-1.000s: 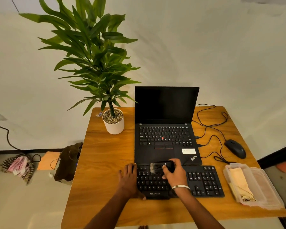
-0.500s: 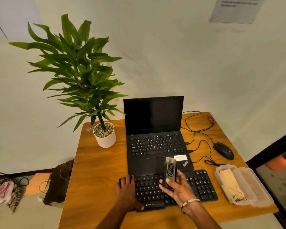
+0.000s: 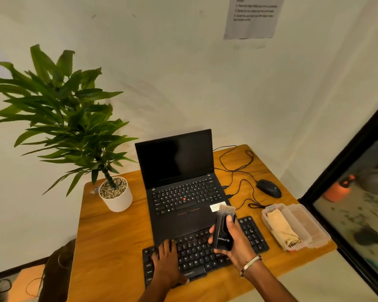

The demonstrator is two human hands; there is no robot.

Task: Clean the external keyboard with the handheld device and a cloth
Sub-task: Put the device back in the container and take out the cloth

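Note:
A black external keyboard (image 3: pixel 196 251) lies at the front edge of the wooden table (image 3: pixel 109 232). My left hand (image 3: pixel 166 261) rests flat on the keyboard's left side, fingers spread. My right hand (image 3: pixel 234 243) holds a black handheld device (image 3: pixel 224 228) upright above the keyboard's right half, its pale brush head pointing away from me. A folded beige cloth (image 3: pixel 280 228) lies in a clear plastic box (image 3: pixel 303 225) to the right of the keyboard.
An open black laptop (image 3: pixel 183 184) stands right behind the keyboard. A potted plant (image 3: pixel 116 194) is at the back left. A black mouse (image 3: pixel 268 188) with looped cables sits at the back right. Bags and cables lie on the floor at left.
My right hand lifted the device off the keys and turned it upright, brush end up, moving to the right. My left hand stayed on the keyboard. The camera tilted up and right.

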